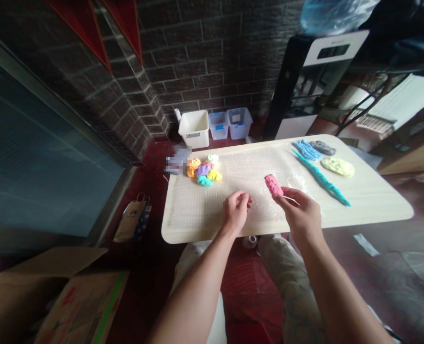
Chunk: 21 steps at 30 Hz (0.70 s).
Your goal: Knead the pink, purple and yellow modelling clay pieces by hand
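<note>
My right hand point(302, 210) pinches a lump of pink modelling clay point(273, 185) between thumb and fingertips, above the bubble wrap point(197, 205) on the table. To its left, my left hand point(236, 210) is curled closed over the wrap; what its fingers hold, if anything, is hidden. Beyond that hand lies a cluster of soft clay lumps, among them purple point(203, 170), orange point(193, 167), yellow point(214, 176), teal point(205, 181) and white point(213, 158). Right of my right hand rest a long teal clay roll point(321, 177), a blue piece point(308, 150), a grey piece point(322, 147) and a pale yellow piece point(338, 166).
The pale table point(380, 200) has rounded corners. Behind it stand a white bin point(194, 129) and two clear boxes point(219, 125) by a brick wall. A water dispenser point(305, 86) is at the back right. An open cardboard box point(79, 306) and paper bag point(131, 220) sit left.
</note>
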Motion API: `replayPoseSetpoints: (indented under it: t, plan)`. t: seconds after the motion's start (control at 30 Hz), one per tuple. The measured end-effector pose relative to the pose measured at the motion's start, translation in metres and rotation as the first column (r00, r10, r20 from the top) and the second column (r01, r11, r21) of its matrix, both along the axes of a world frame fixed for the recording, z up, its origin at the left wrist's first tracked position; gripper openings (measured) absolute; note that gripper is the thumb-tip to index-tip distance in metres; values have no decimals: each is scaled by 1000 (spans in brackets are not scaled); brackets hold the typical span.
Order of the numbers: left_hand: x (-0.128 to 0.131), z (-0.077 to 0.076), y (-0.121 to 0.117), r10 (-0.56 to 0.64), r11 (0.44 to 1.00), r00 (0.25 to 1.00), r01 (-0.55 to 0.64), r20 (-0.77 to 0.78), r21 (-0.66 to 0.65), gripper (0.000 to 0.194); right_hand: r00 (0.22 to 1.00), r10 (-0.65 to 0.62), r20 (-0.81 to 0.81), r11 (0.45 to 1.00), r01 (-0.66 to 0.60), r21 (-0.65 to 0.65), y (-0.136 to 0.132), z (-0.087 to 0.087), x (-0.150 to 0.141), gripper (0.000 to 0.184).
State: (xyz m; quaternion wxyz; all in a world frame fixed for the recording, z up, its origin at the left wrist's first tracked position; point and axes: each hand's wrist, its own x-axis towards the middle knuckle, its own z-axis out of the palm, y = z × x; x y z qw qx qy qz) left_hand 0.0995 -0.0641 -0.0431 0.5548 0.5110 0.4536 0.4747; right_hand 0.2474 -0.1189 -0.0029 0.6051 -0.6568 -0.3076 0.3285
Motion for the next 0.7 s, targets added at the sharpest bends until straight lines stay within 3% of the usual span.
replayPoseSetpoints:
  t: [0.13, 0.27, 0.4, 0.57, 0.7]
  plan:
    - [-4, -3, 2, 7, 1000, 1000, -7, -21, 21, 29, 995, 56, 83, 996, -51, -67, 7, 5, 17, 52]
    - [-12, -2, 3, 4, 999, 999, -2, -47, 32, 30, 983, 109, 151, 989, -92, -118, 9, -2, 38, 55]
    - [-19, 3, 3, -5, 1000, 999, 6, -46, 21, 30, 964, 79, 254, 988, -42, -150, -3, -9, 69, 57]
    - [-25, 7, -1, -28, 1000, 1000, 28, -3, -1, 29, 919, 26, 393, 986, 41, -162, -25, -3, 121, 61]
    - [-27, 5, -1, -55, 998, 991, 57, -123, 12, 31, 859, -22, 511, 977, 127, -172, -29, 2, 173, 70]
